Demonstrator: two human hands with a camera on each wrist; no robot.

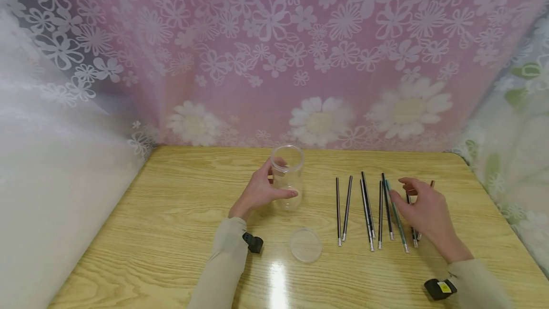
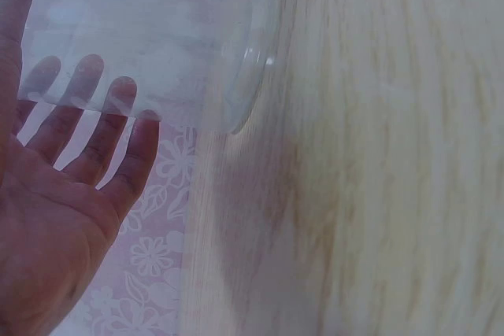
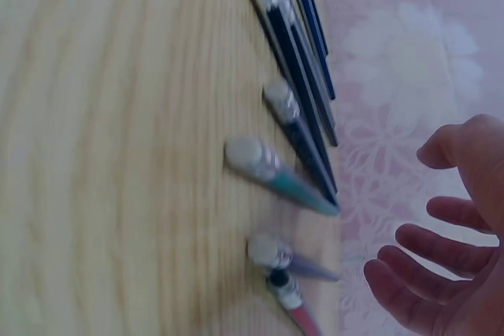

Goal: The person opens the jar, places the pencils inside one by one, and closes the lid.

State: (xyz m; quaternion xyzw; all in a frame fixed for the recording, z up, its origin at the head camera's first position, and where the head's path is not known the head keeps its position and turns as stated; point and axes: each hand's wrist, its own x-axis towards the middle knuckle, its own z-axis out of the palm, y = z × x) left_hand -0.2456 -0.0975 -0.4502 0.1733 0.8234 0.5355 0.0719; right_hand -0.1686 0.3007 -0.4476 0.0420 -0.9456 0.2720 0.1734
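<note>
In the head view my left hand [image 1: 259, 190] holds a clear plastic jar [image 1: 295, 175] upright, thumb on its near side and fingers round the far side. The left wrist view shows fingertips through the wall of the jar [image 2: 157, 29]. My right hand [image 1: 426, 208] hovers over the right end of a row of pencils, fingers loosely bent and apart. Nearest to it lies a teal pencil [image 1: 399, 225], with dark pencils partly hidden under the hand. In the right wrist view nothing is between the fingers, and the teal pencil [image 3: 291, 184] shows its white eraser end.
A clear round lid [image 1: 305, 245] lies flat on the wooden table [image 1: 171, 232], nearer me than the jar. Several dark pencils [image 1: 338, 213] lie spread between jar and right hand, eraser ends towards me. A flowered pink curtain [image 1: 257, 89] hangs behind the table's far edge.
</note>
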